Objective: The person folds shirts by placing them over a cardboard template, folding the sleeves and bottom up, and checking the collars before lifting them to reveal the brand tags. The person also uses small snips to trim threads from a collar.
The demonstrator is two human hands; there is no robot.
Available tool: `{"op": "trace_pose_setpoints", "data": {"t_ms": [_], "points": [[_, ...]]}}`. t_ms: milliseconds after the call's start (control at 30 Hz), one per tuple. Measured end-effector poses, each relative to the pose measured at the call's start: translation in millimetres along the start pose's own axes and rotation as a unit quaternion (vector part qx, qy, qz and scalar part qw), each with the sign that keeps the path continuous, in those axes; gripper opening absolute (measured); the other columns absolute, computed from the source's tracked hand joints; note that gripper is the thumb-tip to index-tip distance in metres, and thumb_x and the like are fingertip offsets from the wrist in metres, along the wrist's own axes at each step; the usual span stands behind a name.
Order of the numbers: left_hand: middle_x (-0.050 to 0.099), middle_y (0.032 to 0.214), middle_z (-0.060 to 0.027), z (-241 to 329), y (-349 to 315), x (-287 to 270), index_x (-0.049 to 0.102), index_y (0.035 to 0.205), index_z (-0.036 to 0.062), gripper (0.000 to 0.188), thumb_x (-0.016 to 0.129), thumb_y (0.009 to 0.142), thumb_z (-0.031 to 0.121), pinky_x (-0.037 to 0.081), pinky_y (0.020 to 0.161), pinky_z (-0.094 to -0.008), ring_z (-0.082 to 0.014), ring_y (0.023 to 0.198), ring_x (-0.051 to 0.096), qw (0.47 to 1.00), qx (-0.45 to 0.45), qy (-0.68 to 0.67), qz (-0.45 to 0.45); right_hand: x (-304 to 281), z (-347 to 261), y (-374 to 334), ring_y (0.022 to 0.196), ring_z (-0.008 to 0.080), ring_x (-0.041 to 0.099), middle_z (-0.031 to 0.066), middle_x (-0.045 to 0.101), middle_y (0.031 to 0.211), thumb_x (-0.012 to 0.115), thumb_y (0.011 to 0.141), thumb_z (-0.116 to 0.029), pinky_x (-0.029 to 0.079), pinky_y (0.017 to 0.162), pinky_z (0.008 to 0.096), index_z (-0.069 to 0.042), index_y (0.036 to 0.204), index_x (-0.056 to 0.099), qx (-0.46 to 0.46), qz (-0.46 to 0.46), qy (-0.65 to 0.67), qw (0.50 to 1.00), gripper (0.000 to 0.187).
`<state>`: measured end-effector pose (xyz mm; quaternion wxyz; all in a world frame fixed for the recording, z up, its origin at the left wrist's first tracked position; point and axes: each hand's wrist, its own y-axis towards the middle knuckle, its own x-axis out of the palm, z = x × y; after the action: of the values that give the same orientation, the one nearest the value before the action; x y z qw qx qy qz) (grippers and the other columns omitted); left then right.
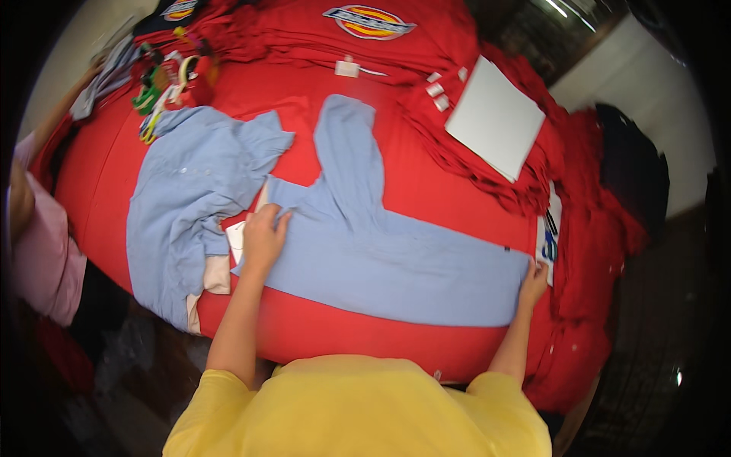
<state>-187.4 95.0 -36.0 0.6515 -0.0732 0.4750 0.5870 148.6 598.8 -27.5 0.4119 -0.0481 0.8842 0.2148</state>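
At the far left a co-worker in a pink top is standing at the table's end, and next to them a rumpled blue shirt is lying on the red covering. Just right of that, a white tag is showing beside the person's left hand, which is resting over the near-left part of a blue garment, thumb parted from loosely bent fingers; whether it is pinching cloth, I cannot tell. The garment is stretching rightward in front of the person, a sleeve pointing away. Farther back, a white sheet is lying on piled red garments. At the garment's right end the right hand seems to be closing thumb and fingers on the edge. I am judging this to be straightening, lining up the edges; the next move is probably calling for both ends staying level and the creases smoothing out.
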Motion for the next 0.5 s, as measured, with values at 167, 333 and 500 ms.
{"op": "trace_pose_setpoints", "data": {"t_ms": [167,333,500], "points": [[0.062,0.080,-0.0138,6.9,3.7,-6.2,0.059,0.087,0.0021,0.019,0.068,0.083,0.018,0.041,0.071,-0.0403,-0.0337,0.074,0.059,0.998,-0.046,-0.021,-0.048,-20.9,-26.8,-75.0,0.118,0.0371,0.049,0.0222,0.055,0.126,0.056,0.093,-0.023,0.037,0.100,0.0466,0.000,0.117,0.058,-0.078,-0.002,-0.184,0.980,0.034],[0.062,0.087,-0.0160,-8.9,0.5,12.9,0.060,0.089,0.0016,0.017,0.065,0.085,0.018,0.042,0.074,-0.0405,-0.0342,0.076,0.058,1.000,-0.009,0.003,0.015,5.8,22.6,-76.2,0.124,0.0402,0.045,0.0255,0.050,0.133,0.055,0.093,-0.021,0.032,0.106,0.0473,0.000,0.128,0.053,-0.143,-0.026,-0.110,0.983,0.041],[0.063,0.094,-0.0160,-2.8,0.9,-4.8,0.060,0.094,0.0006,0.018,0.063,0.088,0.017,0.042,0.075,-0.0425,-0.0370,0.081,0.057,0.998,-0.054,-0.020,-0.036,16.6,-130.3,-38.4,0.121,0.0362,0.049,0.0200,0.055,0.127,0.058,0.091,-0.018,0.035,0.103,0.0434,-0.001,0.127,0.053,-0.135,0.006,-0.002,0.991,0.040]]}}
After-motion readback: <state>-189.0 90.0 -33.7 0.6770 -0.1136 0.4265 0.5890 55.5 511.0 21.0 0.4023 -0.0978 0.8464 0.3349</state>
